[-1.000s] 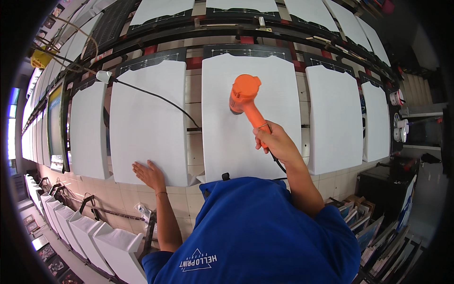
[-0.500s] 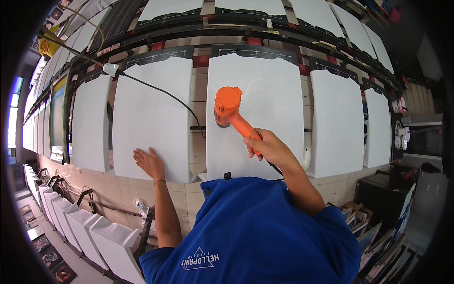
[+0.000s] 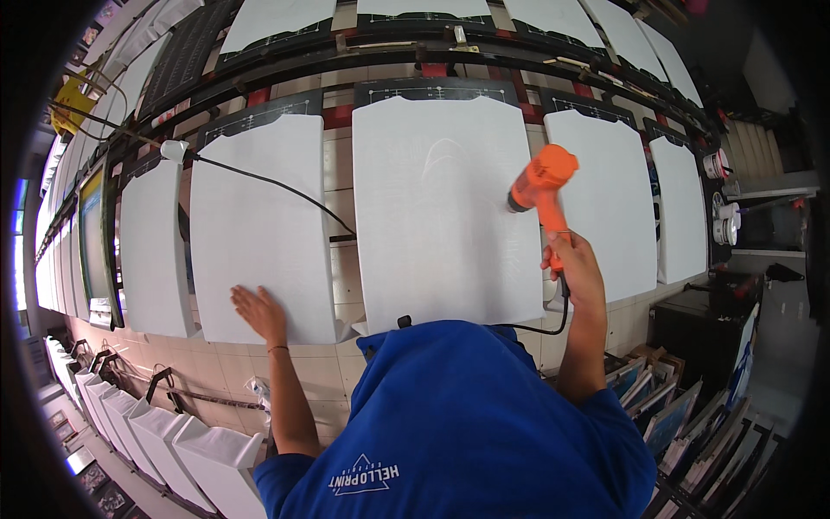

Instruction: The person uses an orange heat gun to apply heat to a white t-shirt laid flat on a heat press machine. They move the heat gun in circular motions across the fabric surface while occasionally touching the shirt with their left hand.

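My right hand (image 3: 577, 270) is wrapped round the handle of an orange hair dryer (image 3: 545, 177). Its dark nozzle points down and left over the right edge of the middle white shirt (image 3: 432, 216), which is stretched on a black board. Faint pale curved lines show near the top of that shirt. My left hand (image 3: 261, 313) is open, palm down and fingers spread, at the near end of the white shirt (image 3: 259, 208) on the board to the left. Whether it presses on the cloth I cannot tell.
A black cord (image 3: 268, 182) with a white plug piece (image 3: 173, 151) hangs across the left shirt. Another white shirt (image 3: 601, 199) lies to the right. A framed screen (image 3: 93, 233) stands at the far left. Frames (image 3: 670, 415) lean at lower right; white tubs (image 3: 726, 225) sit beyond.
My right hand has swung the hair dryer rightward, from over the middle shirt to its right edge. The boards sit slightly further left in view. My left hand stays open on the same side.
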Tool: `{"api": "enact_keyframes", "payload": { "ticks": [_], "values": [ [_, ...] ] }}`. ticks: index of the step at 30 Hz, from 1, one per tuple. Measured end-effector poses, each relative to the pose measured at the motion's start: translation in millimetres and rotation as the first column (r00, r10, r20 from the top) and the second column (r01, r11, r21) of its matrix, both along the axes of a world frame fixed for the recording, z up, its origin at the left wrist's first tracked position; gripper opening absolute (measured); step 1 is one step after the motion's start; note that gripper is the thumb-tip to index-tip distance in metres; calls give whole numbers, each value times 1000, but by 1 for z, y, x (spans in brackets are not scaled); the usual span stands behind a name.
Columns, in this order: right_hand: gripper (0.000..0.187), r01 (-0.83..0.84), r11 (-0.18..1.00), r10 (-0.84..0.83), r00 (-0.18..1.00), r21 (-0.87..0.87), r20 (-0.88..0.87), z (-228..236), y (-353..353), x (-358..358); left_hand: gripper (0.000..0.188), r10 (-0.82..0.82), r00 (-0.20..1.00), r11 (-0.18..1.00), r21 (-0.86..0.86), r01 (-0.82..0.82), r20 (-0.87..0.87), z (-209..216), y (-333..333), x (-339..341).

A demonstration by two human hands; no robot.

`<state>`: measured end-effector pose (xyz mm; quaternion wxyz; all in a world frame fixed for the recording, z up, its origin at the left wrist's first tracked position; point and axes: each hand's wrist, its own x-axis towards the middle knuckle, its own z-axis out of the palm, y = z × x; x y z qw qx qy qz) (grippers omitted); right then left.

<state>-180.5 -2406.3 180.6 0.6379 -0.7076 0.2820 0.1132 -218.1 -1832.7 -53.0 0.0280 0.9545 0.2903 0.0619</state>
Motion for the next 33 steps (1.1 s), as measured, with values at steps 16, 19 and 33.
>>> {"api": "enact_keyframes", "payload": {
  "ticks": [16, 19, 33],
  "values": [
    [33, -416, 843, 440, 898, 341, 7, -5, 133, 16, 62, -209, 978, 974, -83, 209, 8, 20, -93, 15],
    [32, -377, 874, 397, 918, 307, -3, -7, 118, 11, 60, -279, 960, 959, -48, 279, 5, 18, -82, 6],
    [31, 88, 994, -89, 996, 66, 22, 5, 3, -38, 63, 138, 988, 990, -31, -141, -72, 4, 5, 14]
  ]
}}
